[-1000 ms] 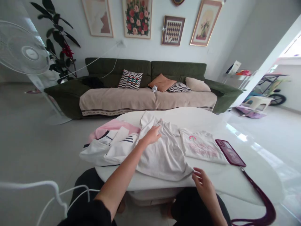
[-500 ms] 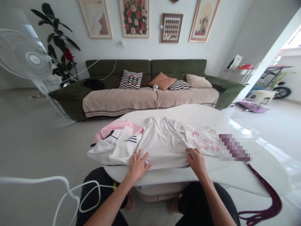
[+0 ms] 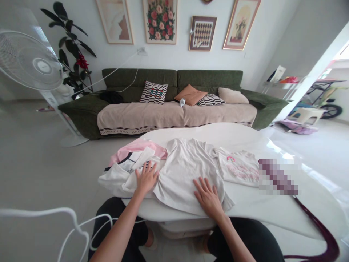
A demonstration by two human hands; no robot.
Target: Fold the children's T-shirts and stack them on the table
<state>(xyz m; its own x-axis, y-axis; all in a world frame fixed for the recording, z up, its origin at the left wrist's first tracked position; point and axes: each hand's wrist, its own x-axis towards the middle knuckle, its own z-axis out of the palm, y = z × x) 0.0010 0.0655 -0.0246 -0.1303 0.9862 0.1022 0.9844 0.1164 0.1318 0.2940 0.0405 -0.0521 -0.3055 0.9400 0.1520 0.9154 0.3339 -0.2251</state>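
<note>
A plain white T-shirt (image 3: 188,163) lies spread on the white table (image 3: 253,207), its hem toward me. My right hand (image 3: 208,196) rests flat on the shirt's lower right part, fingers apart. Over to the left, my left hand (image 3: 147,178) is spread where the shirt's left edge meets a heap of clothes, a white garment with dark stripes (image 3: 117,178) and a pink garment (image 3: 139,145). Right of the T-shirt lies a smaller white shirt with pink print (image 3: 237,167), partly under its sleeve.
A purple strap (image 3: 313,218) runs from a blurred-out item (image 3: 278,176) over the table's right side. White cable (image 3: 68,214) loops at lower left. Behind the table stands a green sofa (image 3: 141,82), with a fan (image 3: 43,67) at left.
The T-shirt's lower part now extends nearer to me and lies wider. My left hand has moved left and up to the heap; my right hand has moved inward and toward me, flattening out.
</note>
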